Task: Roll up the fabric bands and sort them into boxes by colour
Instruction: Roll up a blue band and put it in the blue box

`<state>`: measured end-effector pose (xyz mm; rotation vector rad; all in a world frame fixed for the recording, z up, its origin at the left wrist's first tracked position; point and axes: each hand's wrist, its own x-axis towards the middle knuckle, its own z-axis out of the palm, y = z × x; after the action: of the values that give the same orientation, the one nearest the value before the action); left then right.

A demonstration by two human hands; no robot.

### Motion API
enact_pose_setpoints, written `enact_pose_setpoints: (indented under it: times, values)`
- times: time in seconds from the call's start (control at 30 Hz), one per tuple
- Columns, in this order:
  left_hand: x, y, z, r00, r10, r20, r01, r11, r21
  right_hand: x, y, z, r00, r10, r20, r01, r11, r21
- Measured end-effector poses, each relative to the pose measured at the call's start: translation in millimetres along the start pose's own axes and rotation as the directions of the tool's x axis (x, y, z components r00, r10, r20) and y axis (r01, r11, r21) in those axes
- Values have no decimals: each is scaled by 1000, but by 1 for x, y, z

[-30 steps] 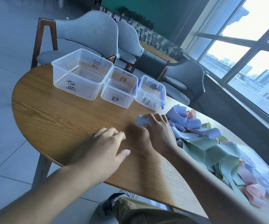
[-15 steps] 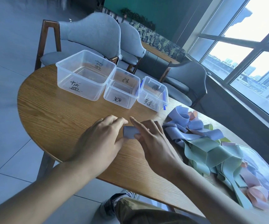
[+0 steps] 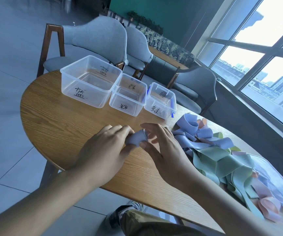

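Note:
A small blue fabric band (image 3: 137,137), partly rolled, sits between both hands just above the wooden table (image 3: 60,125). My left hand (image 3: 103,150) pinches its left end with thumb and fingers. My right hand (image 3: 164,147) holds the right end, thumb beneath and fingers curved over it. Three clear boxes with handwritten labels stand in a row behind: a large one (image 3: 88,82), a middle one (image 3: 128,96) and a small one with blue clips (image 3: 160,101). None of them holds a band. A pile of loose blue, green and pink bands (image 3: 219,155) lies to the right.
A clear plastic bag (image 3: 273,181) lies under the far end of the pile at the table's right. Grey upholstered chairs (image 3: 94,38) stand behind the boxes. The table's rounded front edge runs close below my forearms. Windows fill the right side.
Both hands pulled the blue band from beside the pile toward the table's middle. The flat piece now has a rolled, rounded form between my fingers.

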<state>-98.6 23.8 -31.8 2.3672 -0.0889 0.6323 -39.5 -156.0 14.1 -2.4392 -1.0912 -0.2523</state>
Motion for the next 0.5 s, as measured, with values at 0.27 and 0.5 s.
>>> enact_pose_setpoints:
  times: [0.27,0.5]
  values:
    - [-1,-4,-13,999,-42,31,42,999,7,17,-4,-2,998,-65,10,65,997,-30]
    - [-1,-19,-28,974,-201,106,191,977,97,53,-11,-2,995,-96,17,97,993,-70]
